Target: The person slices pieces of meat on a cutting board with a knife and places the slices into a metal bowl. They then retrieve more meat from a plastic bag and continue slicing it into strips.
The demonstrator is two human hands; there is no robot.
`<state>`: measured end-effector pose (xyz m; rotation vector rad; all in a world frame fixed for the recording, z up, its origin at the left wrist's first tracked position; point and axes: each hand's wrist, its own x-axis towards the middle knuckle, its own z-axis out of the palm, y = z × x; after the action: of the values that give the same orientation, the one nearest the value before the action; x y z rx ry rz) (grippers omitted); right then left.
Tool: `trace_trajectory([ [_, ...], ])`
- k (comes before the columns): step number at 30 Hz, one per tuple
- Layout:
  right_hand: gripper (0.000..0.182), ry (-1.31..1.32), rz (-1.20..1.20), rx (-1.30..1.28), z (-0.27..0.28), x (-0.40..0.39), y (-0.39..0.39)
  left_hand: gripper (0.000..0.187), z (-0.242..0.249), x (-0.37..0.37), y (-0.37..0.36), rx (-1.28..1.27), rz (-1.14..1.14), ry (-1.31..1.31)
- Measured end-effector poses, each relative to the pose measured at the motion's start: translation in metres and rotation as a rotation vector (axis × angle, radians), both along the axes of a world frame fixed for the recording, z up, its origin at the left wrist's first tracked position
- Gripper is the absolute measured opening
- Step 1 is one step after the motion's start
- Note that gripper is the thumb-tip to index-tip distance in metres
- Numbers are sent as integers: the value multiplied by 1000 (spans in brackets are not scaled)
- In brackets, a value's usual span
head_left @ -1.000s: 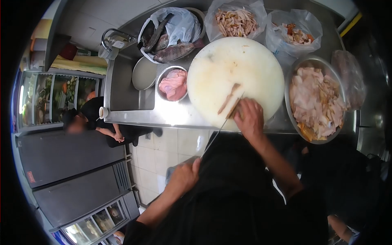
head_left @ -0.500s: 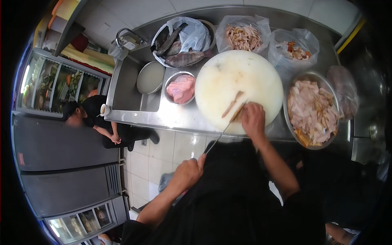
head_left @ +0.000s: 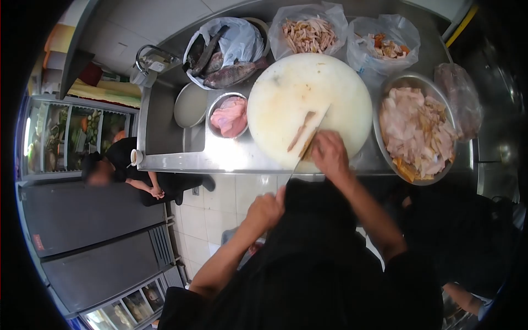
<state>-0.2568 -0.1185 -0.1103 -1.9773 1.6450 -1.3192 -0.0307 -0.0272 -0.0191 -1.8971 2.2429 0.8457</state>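
Note:
My left hand (head_left: 266, 211) is wrapped round the handle of a knife (head_left: 326, 115). The blade reaches up and right across the near part of a round white cutting board (head_left: 308, 82). My right hand (head_left: 329, 154), fingers curled, holds down a brown-edged piece of meat (head_left: 309, 144) beside the blade; its fingertips partly hide the meat. Just left of the blade, a thin brown strip of meat (head_left: 300, 133) lies on the board.
Right of the board stands a metal bowl of sliced meat (head_left: 415, 132); at left, a bowl of pink meat (head_left: 229, 116). Behind are bags of meat strips (head_left: 309, 36) and meat pieces (head_left: 388, 48), plus bagged fish (head_left: 234, 74). Another person (head_left: 148, 176) is at left by the sink (head_left: 165, 110).
The whole view has shifted, with the board and bowls appearing higher and further left. The knife is angled more steeply, and my left hand has come closer to the board.

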Motion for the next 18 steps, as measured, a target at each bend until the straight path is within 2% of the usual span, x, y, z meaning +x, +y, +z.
trace_trajectory([
  [3,17,-43,39,104,-2,0,0,73,-3,-18,-38,59,188,80],
  [4,21,-39,65,69,-2,-2,4,74,-4,-15,-37,110,246,84],
  [10,40,14,93,-11,12,-19,18,78,18,-12,-32,116,359,85],
  [15,46,66,32,1,2,-15,21,74,34,-12,-21,87,311,109],
  [18,49,55,85,8,3,-20,22,73,35,-15,-13,99,298,108],
])
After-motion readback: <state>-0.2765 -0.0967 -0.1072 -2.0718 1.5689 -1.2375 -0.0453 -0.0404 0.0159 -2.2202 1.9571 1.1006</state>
